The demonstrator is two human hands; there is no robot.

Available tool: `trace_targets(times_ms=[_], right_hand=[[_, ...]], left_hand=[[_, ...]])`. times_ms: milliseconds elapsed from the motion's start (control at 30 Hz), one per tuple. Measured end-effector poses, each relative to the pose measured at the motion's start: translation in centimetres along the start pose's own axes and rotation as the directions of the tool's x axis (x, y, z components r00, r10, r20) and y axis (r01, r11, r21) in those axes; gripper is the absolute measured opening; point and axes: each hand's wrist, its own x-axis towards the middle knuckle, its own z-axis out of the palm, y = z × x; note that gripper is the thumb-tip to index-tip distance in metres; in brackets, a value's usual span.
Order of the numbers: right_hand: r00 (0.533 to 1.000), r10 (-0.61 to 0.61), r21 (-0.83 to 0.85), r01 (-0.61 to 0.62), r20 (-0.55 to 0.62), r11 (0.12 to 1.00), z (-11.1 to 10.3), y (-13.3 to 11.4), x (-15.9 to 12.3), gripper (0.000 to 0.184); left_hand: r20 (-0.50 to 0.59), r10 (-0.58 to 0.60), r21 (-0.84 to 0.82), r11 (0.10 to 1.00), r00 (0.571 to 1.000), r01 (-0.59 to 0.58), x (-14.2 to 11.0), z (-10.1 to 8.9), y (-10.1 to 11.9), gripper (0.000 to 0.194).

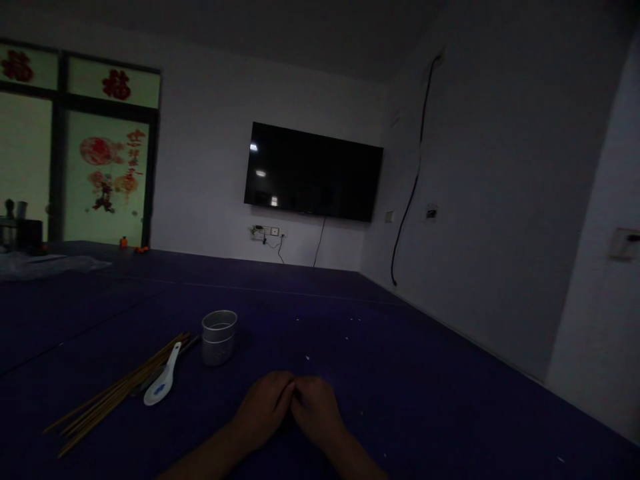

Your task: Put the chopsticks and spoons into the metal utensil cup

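Observation:
My left hand (263,405) and my right hand (318,408) rest side by side on the dark purple table (410,387), fingertips touching each other, fingers curled, nothing visible in either. To the left of them stands a small metal cup (219,337), upright and apart from the hands. Beside the cup lies a white ceramic spoon (163,377) with a blue mark. It rests against a bundle of several long wooden sticks (117,392) that runs diagonally toward the near left.
A black television (313,172) hangs on the far wall above a socket with cables (267,233). A window with red paper decorations (107,173) is at the left. Dark items and plastic sheeting (30,257) sit at the table's far left. The room is dim.

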Motion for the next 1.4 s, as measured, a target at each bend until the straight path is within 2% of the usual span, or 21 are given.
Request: trace_targets(times_ms=[533, 1200, 1400], right_hand=[[1.0, -0.01, -0.006, 0.01, -0.013, 1.0, -0.09, -0.08, -0.04, 0.021], [1.0, -0.014, -0.024, 0.014, -0.003, 1.0, 0.15, 0.06, -0.02, 0.021], [1.0, -0.024, -0.017, 0.024, 0.002, 1.0, -0.16, -0.15, -0.14, 0.022]], left_hand=[[0.024, 0.021, 0.108, 0.994, 0.999, -0.023, -0.04, -0.32, 0.22, 0.036], [0.053, 0.015, 0.099, 0.995, 0.998, -0.021, -0.03, -0.33, 0.23, 0.036], [0.06, 0.017, 0.142, 0.99, 0.998, -0.026, 0.01, -0.38, 0.08, 0.036]])
